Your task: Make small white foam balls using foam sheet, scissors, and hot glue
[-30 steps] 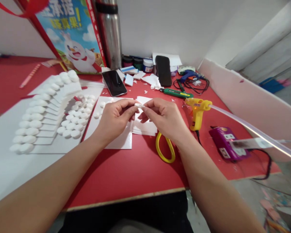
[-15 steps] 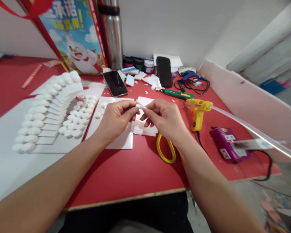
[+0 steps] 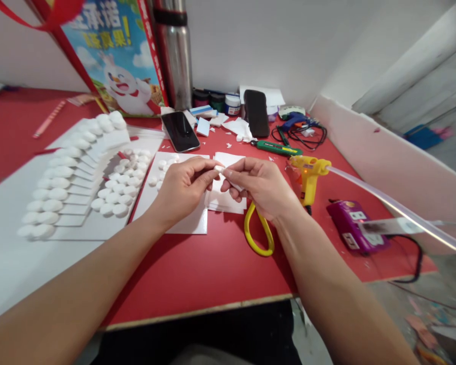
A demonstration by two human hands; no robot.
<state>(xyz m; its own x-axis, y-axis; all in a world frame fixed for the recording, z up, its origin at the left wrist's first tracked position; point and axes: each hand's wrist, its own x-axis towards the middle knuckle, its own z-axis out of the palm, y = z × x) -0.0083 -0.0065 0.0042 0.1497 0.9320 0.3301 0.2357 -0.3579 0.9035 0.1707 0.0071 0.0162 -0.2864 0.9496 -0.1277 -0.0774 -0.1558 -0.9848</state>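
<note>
My left hand (image 3: 186, 187) and my right hand (image 3: 262, 185) meet over the middle of the red table. Between both thumbs and forefingers they pinch a small white rounded piece (image 3: 219, 168), which looks soft like clay; the fingertips cover part of it. Below the left hand lies a white board (image 3: 186, 223) carrying several small white balls (image 3: 162, 165). Beneath the right hand is a stack of white cards (image 3: 228, 203). A yellow loop (image 3: 259, 243), like a scissors handle, pokes out by my right wrist, which hides its upper part.
At left, white cards topped with paired white discs (image 3: 53, 205) stand in an overlapping row beside more flattened discs (image 3: 114, 195). A yellow glue gun (image 3: 309, 175) and a purple box (image 3: 359, 228) occupy the right. Behind are two phones (image 3: 180, 131), a green cutter (image 3: 277, 148) and a steel bottle (image 3: 178, 61).
The white piece has turned between my fingertips and shows less of its length. My right hand has rolled slightly, its lower fingers curling differently. The left hand has barely moved.
</note>
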